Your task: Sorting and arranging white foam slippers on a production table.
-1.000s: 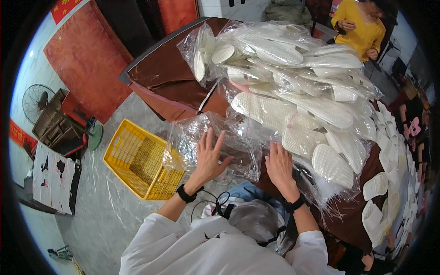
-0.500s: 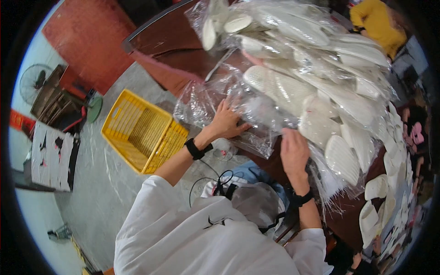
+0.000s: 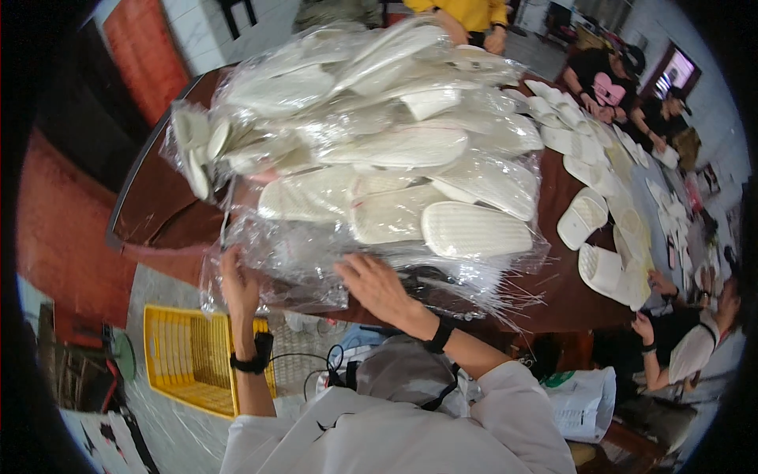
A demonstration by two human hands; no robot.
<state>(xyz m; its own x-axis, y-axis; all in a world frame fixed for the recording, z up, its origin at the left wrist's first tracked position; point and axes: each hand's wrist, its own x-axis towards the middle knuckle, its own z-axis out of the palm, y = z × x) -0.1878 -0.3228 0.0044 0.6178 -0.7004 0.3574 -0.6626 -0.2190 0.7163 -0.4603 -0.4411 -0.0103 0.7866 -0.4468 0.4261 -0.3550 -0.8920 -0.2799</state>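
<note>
A clear plastic bag (image 3: 304,272) lies flat and crinkled along the near edge of the brown-covered table. At its left end my left hand (image 3: 239,286) is closed on the film, seen side-on with its fingers pointing away from me. My right hand (image 3: 379,288) rests on the bag's right part, palm down with the fingers stretched out. Just beyond both hands rises a big heap of white slipper soles (image 3: 478,229) wrapped in clear plastic. A bunch of thin white ties (image 3: 493,288) lies on the table to the right of my right hand.
A yellow plastic basket (image 3: 189,355) stands on the floor at the left. White slippers (image 3: 583,217) lie in rows along the table's right side. Co-workers sit on the right, and a person in yellow (image 3: 474,16) stands across the table. A white bag (image 3: 583,403) is at my lower right.
My view has turned to the right. My left hand has gone from lying spread on the plastic to its left edge; my right hand has lowered flat onto the bag.
</note>
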